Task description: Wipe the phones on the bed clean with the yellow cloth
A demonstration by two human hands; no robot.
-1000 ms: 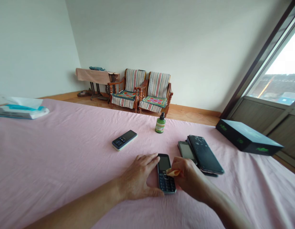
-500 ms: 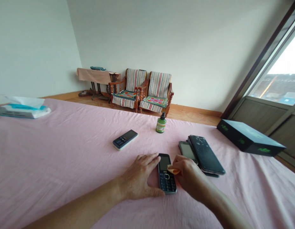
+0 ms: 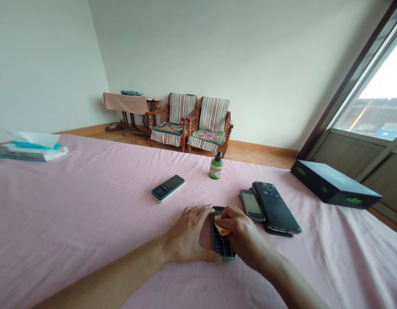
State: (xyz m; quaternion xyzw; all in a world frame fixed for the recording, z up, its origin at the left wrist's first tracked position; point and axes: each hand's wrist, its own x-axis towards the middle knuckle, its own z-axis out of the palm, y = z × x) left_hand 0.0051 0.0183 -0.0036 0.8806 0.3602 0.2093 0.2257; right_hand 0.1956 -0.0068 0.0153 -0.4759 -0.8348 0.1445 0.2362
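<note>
A black keypad phone (image 3: 223,249) lies face up on the pink cloth (image 3: 115,184). My left hand (image 3: 188,236) is spread at its left side, fingertips touching the top left corner and thumb at the bottom left. Pinched in my right hand (image 3: 239,227) is a small yellow-orange cloth (image 3: 221,231), pressed on the phone around the lower screen and upper keys. That hand covers part of the phone. Just right of it, a grey phone (image 3: 252,205) lies beside a stack topped by a large dark phone (image 3: 275,208).
Another keypad phone (image 3: 168,188) lies further back on the left. A green bottle (image 3: 215,166) stands near the far edge. There is a black box (image 3: 333,184) at the right and a tissue pack (image 3: 31,151) at the far left. Two chairs stand beyond.
My right hand has moved left across the phone with the yellow-orange cloth, and now covers more of the screen. My left hand has hardly moved.
</note>
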